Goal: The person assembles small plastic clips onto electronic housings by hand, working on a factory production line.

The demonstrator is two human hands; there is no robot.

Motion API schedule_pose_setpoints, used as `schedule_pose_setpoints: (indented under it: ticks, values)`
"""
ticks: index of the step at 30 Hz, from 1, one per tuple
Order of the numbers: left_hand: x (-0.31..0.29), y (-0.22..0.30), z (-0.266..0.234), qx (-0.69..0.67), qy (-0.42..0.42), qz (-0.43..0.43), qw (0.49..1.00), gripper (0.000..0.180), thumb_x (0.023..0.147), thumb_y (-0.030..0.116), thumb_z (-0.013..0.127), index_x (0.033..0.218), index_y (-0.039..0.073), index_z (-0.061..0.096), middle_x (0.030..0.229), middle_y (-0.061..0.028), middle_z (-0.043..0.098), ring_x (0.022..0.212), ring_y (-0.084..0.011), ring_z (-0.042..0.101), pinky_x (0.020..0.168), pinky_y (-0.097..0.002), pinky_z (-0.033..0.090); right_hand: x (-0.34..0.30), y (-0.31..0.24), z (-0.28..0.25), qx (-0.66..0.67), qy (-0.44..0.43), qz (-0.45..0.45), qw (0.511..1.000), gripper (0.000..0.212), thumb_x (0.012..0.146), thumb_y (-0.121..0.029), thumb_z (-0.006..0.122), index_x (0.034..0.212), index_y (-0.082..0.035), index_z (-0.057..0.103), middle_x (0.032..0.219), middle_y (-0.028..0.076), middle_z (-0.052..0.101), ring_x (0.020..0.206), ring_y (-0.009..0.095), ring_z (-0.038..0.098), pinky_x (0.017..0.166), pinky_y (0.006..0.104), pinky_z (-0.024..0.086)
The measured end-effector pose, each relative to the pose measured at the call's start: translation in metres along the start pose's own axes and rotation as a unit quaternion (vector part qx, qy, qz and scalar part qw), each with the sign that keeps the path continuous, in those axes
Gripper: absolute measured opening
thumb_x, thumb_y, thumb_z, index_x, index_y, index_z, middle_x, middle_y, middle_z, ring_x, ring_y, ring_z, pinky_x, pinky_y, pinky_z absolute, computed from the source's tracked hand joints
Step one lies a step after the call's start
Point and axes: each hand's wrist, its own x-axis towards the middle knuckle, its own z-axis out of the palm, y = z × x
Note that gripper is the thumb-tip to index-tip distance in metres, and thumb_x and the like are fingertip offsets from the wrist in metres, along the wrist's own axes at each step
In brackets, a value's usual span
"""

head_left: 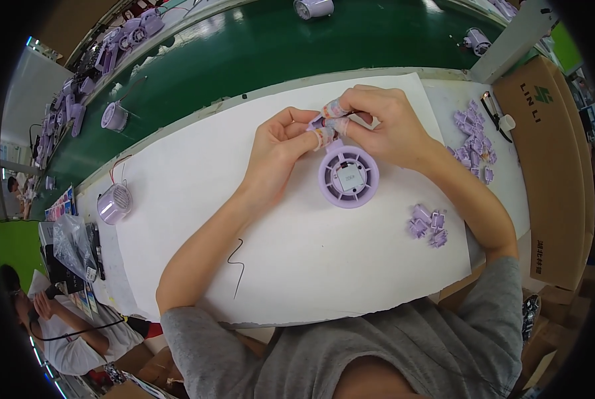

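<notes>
A lavender round fan housing (326, 187), with spokes and a pale square plate in its middle, is over the white sheet, its narrow neck pointing away from me. My left hand (275, 149) is closed with thumb and fingers pinching the far end of that neck. From the other side, my right hand (389, 123) also has its fingers closed at the same end. Patterned wraps cover several fingertips of both hands. The fingers hide most of the neck's end, and I cannot make out any small part between them.
Small lavender plastic parts (436, 221) lie in a group on the right of the white paper (178, 206); a larger pile (472, 143) sits beyond. A cardboard box (543, 166) stands far right. Lavender motor housings (115, 203) rest left and on the green belt (244, 50). Another person (78, 332) sits lower left.
</notes>
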Motion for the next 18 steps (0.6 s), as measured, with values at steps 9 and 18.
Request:
schedule_pose_setpoints:
  ticks: [9, 18]
  values:
    - [0.003, -0.001, 0.0, -0.031, 0.037, -0.004, 0.999, 0.023, 0.079, 0.008, 0.054, 0.1, -0.003, 0.055, 0.084, -0.0062, 0.063, 0.072, -0.0048, 0.051, 0.061, -0.02, 0.038, -0.002, -0.001, 0.006, 0.069, 0.0, 0.064, 0.996, 0.017, 0.072, 0.003, 0.057, 0.089, 0.004, 0.059, 0.073, 0.007, 0.06, 0.055, 0.01, 0.046, 0.049, 0.023, 0.038]
    - [0.003, 0.002, 0.006, 0.007, 0.05, 0.031, 0.998, 0.019, 0.079, 0.007, 0.051, 0.096, -0.001, 0.056, 0.084, -0.0075, 0.063, 0.067, -0.0069, 0.053, 0.061, -0.0208, 0.039, 0.005, 0.006, 0.004, 0.255, -0.036, 0.196, 0.946, 0.018, 0.079, 0.005, 0.054, 0.097, 0.004, 0.057, 0.089, 0.011, 0.061, 0.082, 0.012, 0.059, 0.076, 0.0238, 0.048]
